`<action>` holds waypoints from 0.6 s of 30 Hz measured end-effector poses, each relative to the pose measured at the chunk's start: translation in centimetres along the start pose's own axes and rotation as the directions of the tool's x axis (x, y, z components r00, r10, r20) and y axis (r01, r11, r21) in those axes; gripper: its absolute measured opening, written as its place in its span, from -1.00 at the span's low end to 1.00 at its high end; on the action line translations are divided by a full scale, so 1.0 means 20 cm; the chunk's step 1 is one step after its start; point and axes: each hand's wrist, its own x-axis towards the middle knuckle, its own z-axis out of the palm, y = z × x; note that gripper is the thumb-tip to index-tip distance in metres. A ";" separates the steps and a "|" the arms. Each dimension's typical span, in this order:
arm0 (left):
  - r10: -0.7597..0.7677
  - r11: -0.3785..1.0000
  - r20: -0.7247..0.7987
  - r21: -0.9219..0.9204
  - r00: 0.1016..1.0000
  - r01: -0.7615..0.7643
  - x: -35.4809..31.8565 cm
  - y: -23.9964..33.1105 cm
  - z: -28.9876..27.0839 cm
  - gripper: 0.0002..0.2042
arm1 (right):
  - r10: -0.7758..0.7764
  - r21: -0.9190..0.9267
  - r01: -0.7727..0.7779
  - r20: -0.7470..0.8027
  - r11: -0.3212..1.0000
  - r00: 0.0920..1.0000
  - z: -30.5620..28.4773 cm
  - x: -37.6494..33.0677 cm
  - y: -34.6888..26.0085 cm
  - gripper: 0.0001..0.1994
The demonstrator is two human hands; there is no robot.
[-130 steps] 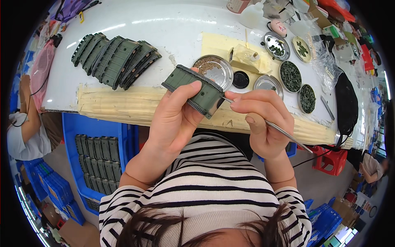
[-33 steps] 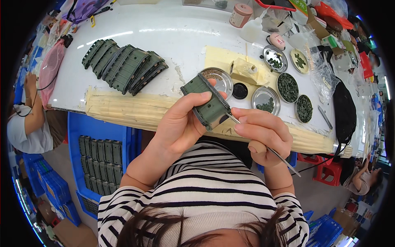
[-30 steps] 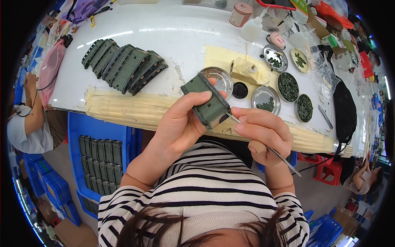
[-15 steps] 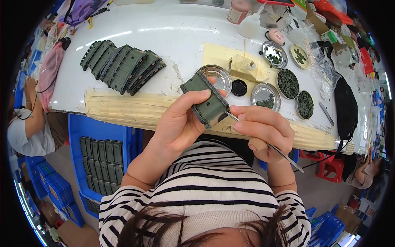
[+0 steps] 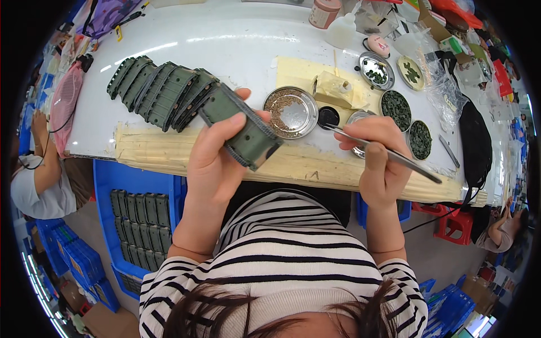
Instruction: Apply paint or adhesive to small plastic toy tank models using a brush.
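A dark green, ribbed plastic box-shaped part [image 5: 245,132] is held above the near edge of the white surface [image 5: 225,50], clasped in the left hand [image 5: 217,160], thumb on top and fingers curled beneath. Just right of the part, the right hand [image 5: 380,155] pinches thin metal tweezers [image 5: 383,152], tips pointing towards a round steel dish of brown grains [image 5: 290,111] behind the part.

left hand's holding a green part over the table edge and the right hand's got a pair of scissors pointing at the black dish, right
Not quite. The right hand holds slim metal tweezers, not scissors; the head view shows their tips at the small black dish. The rest stands: the left hand holds the green part over the table edge.
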 end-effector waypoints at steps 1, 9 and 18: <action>0.058 0.998 0.031 0.009 0.998 -0.059 0.00 0.02 -0.02 -0.59 | 0.094 -0.009 -0.094 -0.008 0.996 0.996 0.00 0.01 0.00 -0.87; 0.115 0.974 -0.098 0.208 0.988 -0.093 0.00 0.02 -0.02 -0.59 | 0.159 -0.223 -0.113 0.200 0.968 0.967 0.14 0.07 0.07 -0.90; 0.195 0.930 -0.035 0.323 0.980 -0.173 -0.02 0.00 0.01 -0.46 | 0.162 -0.291 -0.083 0.259 0.953 0.952 0.13 0.10 0.06 -0.91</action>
